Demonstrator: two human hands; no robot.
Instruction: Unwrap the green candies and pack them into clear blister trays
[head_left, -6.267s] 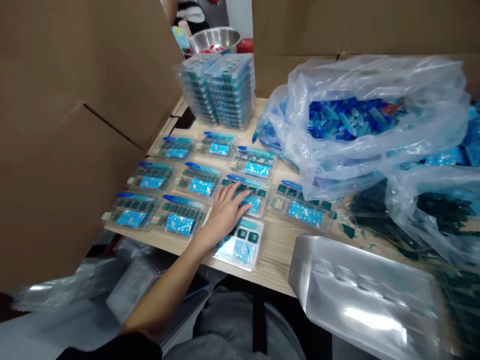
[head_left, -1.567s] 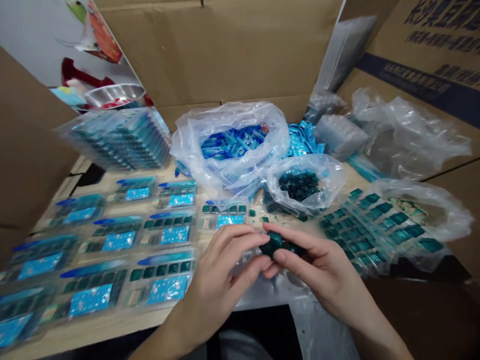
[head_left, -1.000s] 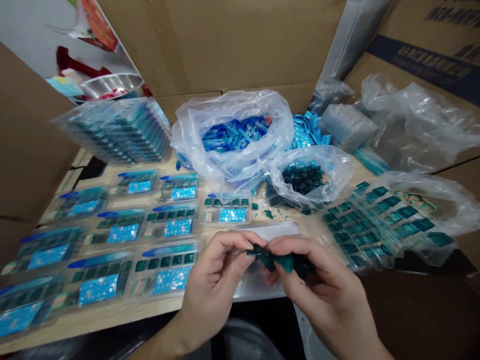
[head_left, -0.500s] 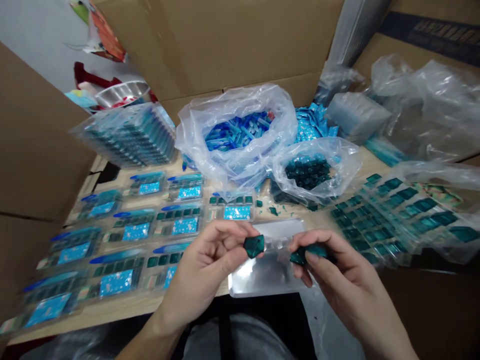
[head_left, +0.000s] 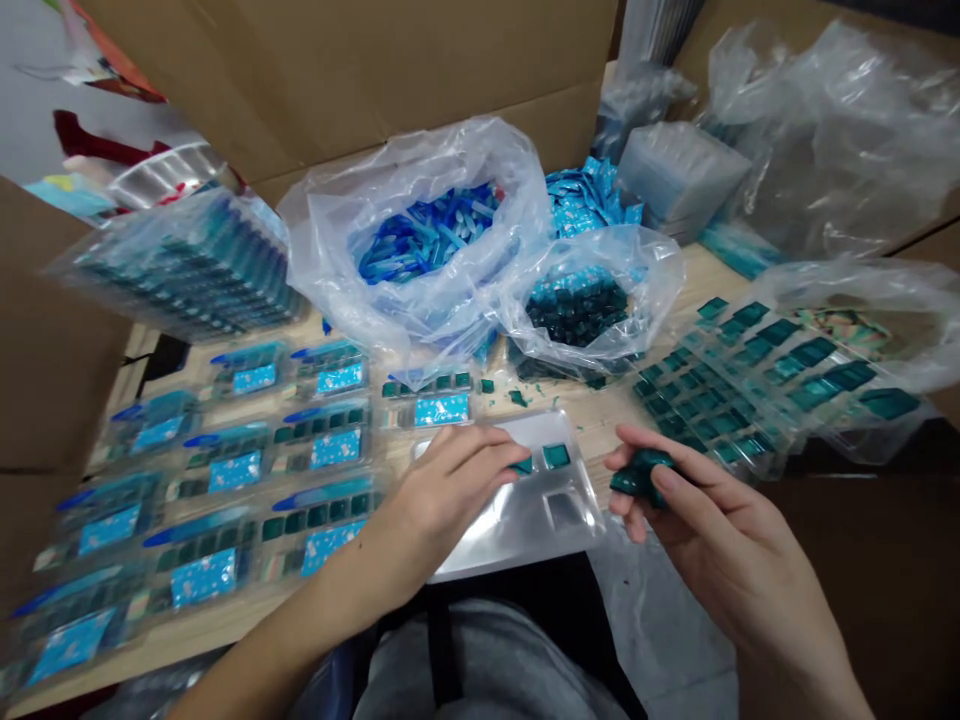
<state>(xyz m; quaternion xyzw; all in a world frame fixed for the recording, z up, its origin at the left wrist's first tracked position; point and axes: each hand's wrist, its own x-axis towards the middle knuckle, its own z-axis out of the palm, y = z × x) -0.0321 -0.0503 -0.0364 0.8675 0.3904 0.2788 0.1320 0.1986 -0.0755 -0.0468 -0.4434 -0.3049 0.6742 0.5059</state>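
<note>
My left hand [head_left: 446,490] reaches over a shiny metal tray [head_left: 487,550], palm down, its fingertips closed on a small dark-green glossy square piece [head_left: 523,466] at the tray surface. Just right of these fingers, another green square piece [head_left: 556,457] lies flat on the tray. To the right of the tray, my right hand [head_left: 697,520] is closed around a small cluster of dark-green pieces [head_left: 637,480], gripped between thumb and fingers; how many is hidden.
Filled clear packs [head_left: 202,577] with blue sachets cover the left of the table. Behind stand a plastic bag of blue sticks [head_left: 431,235] and a bag of green pieces [head_left: 577,310]. Clear trays of green pieces [head_left: 705,405] lie right; stacked packs [head_left: 187,265] stand back left.
My left hand has turned palm down and lowered its green piece to the tray. A green square piece now shows on the tray. My right hand still holds its cluster; the view has shifted.
</note>
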